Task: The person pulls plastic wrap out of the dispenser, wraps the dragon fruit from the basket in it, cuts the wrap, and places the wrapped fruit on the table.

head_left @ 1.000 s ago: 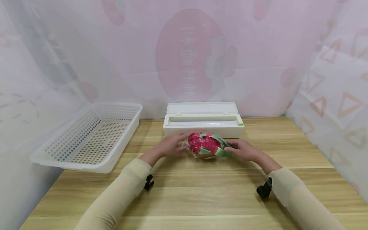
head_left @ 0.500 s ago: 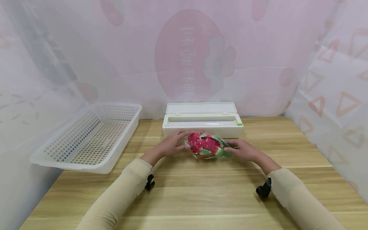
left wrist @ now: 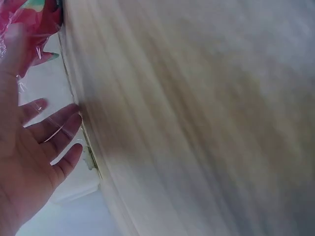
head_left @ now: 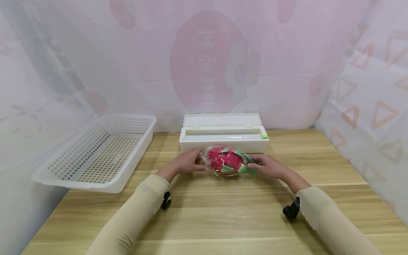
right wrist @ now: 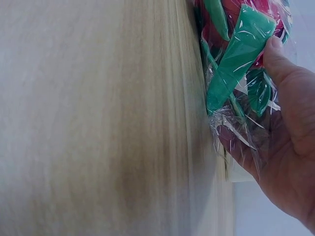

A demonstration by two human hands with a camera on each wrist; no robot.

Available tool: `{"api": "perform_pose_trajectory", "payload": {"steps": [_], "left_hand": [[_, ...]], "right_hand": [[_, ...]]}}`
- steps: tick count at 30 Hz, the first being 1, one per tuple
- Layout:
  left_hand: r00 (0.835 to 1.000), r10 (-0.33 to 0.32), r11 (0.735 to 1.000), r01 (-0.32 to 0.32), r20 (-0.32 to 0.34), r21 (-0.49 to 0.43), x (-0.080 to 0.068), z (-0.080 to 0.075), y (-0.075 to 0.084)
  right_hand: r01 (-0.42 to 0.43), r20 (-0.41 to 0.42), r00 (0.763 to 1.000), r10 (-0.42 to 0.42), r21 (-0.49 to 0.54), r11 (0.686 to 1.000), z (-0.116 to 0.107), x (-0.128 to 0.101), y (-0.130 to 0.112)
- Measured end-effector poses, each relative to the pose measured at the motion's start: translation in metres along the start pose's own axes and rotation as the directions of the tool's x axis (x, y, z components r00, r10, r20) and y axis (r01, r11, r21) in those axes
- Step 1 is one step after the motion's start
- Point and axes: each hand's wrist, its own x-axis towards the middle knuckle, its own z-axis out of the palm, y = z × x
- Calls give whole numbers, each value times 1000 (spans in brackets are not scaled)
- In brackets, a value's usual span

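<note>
A red dragon fruit (head_left: 225, 160) with green leaf-like scales, wrapped in clear plastic film, lies on the wooden table in front of the white box. My left hand (head_left: 190, 161) is at its left end, beside crumpled film (head_left: 205, 158). In the left wrist view, the left hand (left wrist: 37, 152) has its fingers spread and loosely bent, and the thumb is up by the film. At the leafy right end, my right hand (head_left: 270, 165) holds the wrapped fruit. The right wrist view shows its thumb (right wrist: 276, 59) on a green scale and the fingers behind the film.
A long white box (head_left: 224, 145), a cling film dispenser by its look, stands with its lid (head_left: 222, 119) raised just behind the fruit. On the left is a white perforated basket (head_left: 119, 177). Patterned curtains (head_left: 140, 71) close off the back and sides.
My left index finger, earlier stretched along the top of the film, has drawn back from it. The fruit and my right hand have barely moved.
</note>
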Motion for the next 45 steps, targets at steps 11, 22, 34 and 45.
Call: {"api": "perform_pose_trajectory", "payload": {"steps": [11, 22, 34, 45], "left_hand": [[993, 41, 990, -25, -109, 137, 2, -1, -3], [978, -35, 993, 11, -204, -118, 2, -3, 9], [985, -103, 806, -1, -142, -591, -7, -2, 24], [987, 12, 833, -97, -158, -545, -15, -2, 31]], "right_hand": [[-4, -2, 1000, 4, -7, 1000, 0, 0, -1], [-17, -1, 1000, 17, -15, 1000, 0, -1, -2], [-15, -40, 999, 13, -55, 998, 0, -8, -6], [20, -117, 993, -24, -31, 999, 2, -11, -6]]}}
